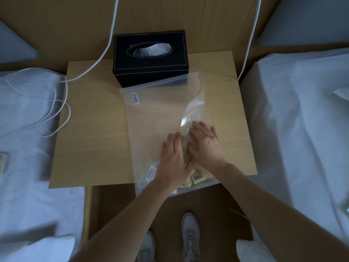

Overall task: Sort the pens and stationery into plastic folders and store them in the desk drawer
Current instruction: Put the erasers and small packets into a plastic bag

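Note:
A clear plastic folder (158, 114) lies flat on the wooden nightstand (90, 133), its near end hanging over the front edge. Small yellow stationery boxes (196, 179) show through the folder's near end. My left hand (172, 159) lies flat on the folder with its fingers straight. My right hand (204, 144) presses beside it, fingers straight, at the white snap button (187, 131) on the folder's flap. The flap's right side is lifted and creased.
A black tissue box (151, 57) stands at the back of the nightstand, touching the folder's far end. White cables (56, 103) trail over the left bed (28, 148). A second bed (302, 120) is at right. The open drawer (120, 208) sits below the front edge.

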Available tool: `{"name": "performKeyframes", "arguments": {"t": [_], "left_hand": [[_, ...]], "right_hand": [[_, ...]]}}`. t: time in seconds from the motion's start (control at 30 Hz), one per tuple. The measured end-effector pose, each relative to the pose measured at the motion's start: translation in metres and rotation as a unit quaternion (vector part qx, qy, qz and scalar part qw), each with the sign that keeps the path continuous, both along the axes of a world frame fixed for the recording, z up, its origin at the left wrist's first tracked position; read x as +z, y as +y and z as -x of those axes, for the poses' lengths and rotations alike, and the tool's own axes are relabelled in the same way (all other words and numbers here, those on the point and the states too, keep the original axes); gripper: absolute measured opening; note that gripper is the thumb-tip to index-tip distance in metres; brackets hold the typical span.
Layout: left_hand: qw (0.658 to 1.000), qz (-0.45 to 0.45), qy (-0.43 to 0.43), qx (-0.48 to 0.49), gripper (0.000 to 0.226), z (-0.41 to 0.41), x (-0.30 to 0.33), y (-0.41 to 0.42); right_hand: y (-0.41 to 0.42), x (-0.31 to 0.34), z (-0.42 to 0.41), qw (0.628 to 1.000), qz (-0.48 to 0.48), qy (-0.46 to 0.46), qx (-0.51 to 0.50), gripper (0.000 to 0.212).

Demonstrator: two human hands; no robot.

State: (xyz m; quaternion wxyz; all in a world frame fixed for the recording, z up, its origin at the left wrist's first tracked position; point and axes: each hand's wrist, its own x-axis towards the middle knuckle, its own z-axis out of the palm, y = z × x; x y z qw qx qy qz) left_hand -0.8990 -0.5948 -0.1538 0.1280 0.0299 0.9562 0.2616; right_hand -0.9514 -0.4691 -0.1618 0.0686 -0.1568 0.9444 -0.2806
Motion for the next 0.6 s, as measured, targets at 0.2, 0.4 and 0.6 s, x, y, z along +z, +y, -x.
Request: {"name": "performKeyframes", "arguments": {"t": [0.2,0.4,0.6], "left_hand": [[1.000,0.028,0.005,-0.011,0.081,0.001,-0.004,-0.001],[1.000,-0.008,0.004,-0.005,0.084,-0.002,0.000,0.000],[1.000,-0.007,0.006,-0.003,0.074,-0.004,-0.001,0.000]], "right_hand": [[-0.001,0.001,-0.002,0.996,-0.034,0.078,0.018,0.035],[0.003,-0.009,-0.002,0.998,0.021,0.067,-0.011,0.027],[0.004,-0.008,-0.003,0.995,0.038,0.088,-0.001,0.026]]}}
